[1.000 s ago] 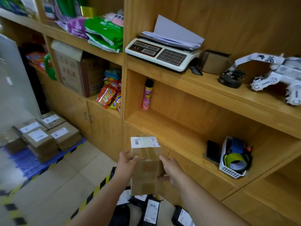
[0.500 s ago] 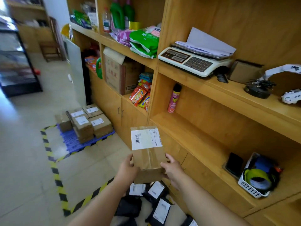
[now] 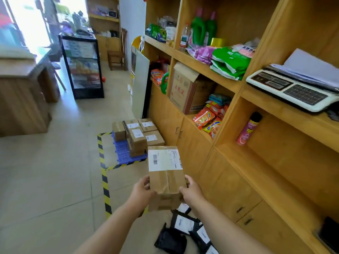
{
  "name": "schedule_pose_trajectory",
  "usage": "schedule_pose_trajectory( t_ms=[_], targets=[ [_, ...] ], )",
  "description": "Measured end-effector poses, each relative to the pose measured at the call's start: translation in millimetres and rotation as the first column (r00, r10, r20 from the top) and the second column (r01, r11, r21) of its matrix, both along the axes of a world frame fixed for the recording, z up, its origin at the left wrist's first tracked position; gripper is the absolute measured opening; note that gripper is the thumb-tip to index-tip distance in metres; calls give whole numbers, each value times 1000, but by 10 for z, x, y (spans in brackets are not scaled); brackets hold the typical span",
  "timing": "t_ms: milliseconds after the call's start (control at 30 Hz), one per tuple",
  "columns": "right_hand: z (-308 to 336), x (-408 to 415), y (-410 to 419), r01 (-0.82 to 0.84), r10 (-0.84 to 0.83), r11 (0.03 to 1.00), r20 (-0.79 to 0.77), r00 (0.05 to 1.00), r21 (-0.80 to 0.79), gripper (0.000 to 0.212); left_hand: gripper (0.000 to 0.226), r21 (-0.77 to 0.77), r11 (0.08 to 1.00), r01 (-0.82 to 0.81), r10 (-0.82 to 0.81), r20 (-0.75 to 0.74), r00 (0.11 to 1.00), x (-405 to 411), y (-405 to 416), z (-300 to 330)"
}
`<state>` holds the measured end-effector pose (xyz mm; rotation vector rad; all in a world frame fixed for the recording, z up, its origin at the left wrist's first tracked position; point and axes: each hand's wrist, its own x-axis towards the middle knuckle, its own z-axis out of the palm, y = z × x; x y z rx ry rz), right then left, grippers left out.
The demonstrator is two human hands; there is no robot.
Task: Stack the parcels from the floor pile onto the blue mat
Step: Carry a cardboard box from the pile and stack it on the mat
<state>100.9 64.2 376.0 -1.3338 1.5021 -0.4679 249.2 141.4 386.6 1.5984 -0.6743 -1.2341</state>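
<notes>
I hold a brown cardboard parcel with a white shipping label in front of me, above the floor. My left hand grips its left side and my right hand grips its right side. Farther ahead lies the blue mat inside yellow-black floor tape, with several brown boxes stacked on it beside the cabinet. Below my arms, the floor pile of black bagged parcels with white labels lies against the cabinet base.
A tall wooden shelf unit with goods and a white scale runs along the right. A white board leans behind the mat. A glass display case and a wooden counter stand to the left across open tiled floor.
My view has swung left toward the room and the mat. The parcel stays gripped in both hands, and the mat with its boxes now lies straight ahead.
</notes>
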Motion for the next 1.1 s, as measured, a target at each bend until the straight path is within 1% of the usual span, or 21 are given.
schedule_pose_trajectory(
  t_ms=[67, 200, 300, 400, 567, 767, 967, 1100],
  targets=[
    [-23, 439, -67, -28, 28, 999, -17, 999, 26, 57, 58, 15, 1000, -17, 17, 18, 1000, 425, -12, 9],
    [-83, 1319, -187, -48, 40, 992, 67, 997, 115, 58, 62, 44, 998, -54, 53, 23, 998, 1307, -117, -71],
    [-119, 1870, -269, -62, 50, 988, 86, 995, 142, 57, 64, 62, 996, -61, 59, 26, 998, 1845, -183, -129],
    [-118, 2291, -391, -71, 58, 985, 85, 995, 156, 59, 64, 71, 996, -59, 58, 16, 998, 2252, -307, -155],
    [-166, 2785, -769, -67, 57, 983, 62, 996, 173, 61, 58, 53, 997, -54, 56, -35, 998, 2734, -657, -247],
    [-277, 3230, -1446, -87, 78, 980, 56, 995, 178, 58, 63, 85, 995, -57, 61, -41, 997, 3205, -1329, -466],
    [-349, 3752, -2492, -119, 99, 973, 107, 989, 198, 50, 62, 105, 990, -99, 99, 7, 995, 3698, -2351, -439],
    [-405, 4072, -3161, -177, 159, 964, 101, 982, 199, 49, 65, 134, 979, -152, 150, 26, 988, 3972, -2946, -487]
  ],
)
